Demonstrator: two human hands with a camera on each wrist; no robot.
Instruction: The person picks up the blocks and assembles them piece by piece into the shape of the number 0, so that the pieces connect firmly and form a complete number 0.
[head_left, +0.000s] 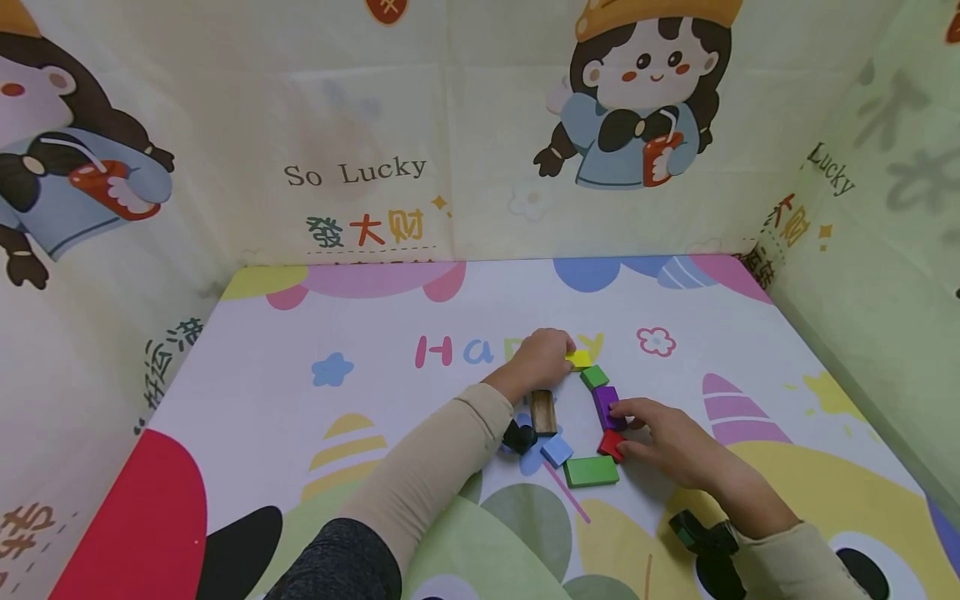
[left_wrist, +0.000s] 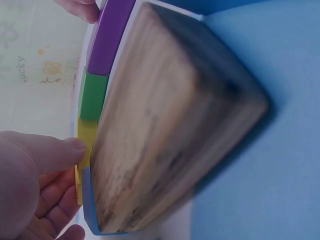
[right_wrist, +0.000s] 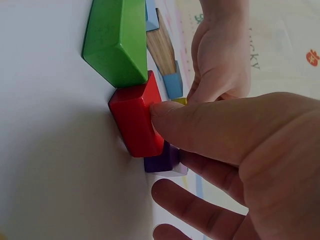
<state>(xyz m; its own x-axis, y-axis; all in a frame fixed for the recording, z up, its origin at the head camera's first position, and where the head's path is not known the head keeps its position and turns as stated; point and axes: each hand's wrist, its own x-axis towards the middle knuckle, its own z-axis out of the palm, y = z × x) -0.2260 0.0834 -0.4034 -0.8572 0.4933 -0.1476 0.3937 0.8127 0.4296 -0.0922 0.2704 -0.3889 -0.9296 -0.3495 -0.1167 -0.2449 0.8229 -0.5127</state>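
Note:
Small coloured blocks lie end to end in a ring on the table. At its far side my left hand (head_left: 538,360) pinches the yellow block (head_left: 580,360), its thumb on the near face. From there a small green block (head_left: 595,377), a purple block (head_left: 606,407) and a red block (head_left: 610,445) follow down the right side. My right hand (head_left: 671,437) touches the outer side, thumb against the red block and index finger on the purple one. A long green block (head_left: 591,472), a light blue block (head_left: 557,452) and a wood-grain block (head_left: 543,412) form the near and left parts.
Another blue block (right_wrist: 173,86) sits between the wood-grain and yellow blocks, hidden in the head view. A black wrist device (head_left: 520,437) hangs beside the left part of the ring. Printed cloth walls (head_left: 495,208) stand behind and beside the patterned table (head_left: 255,350).

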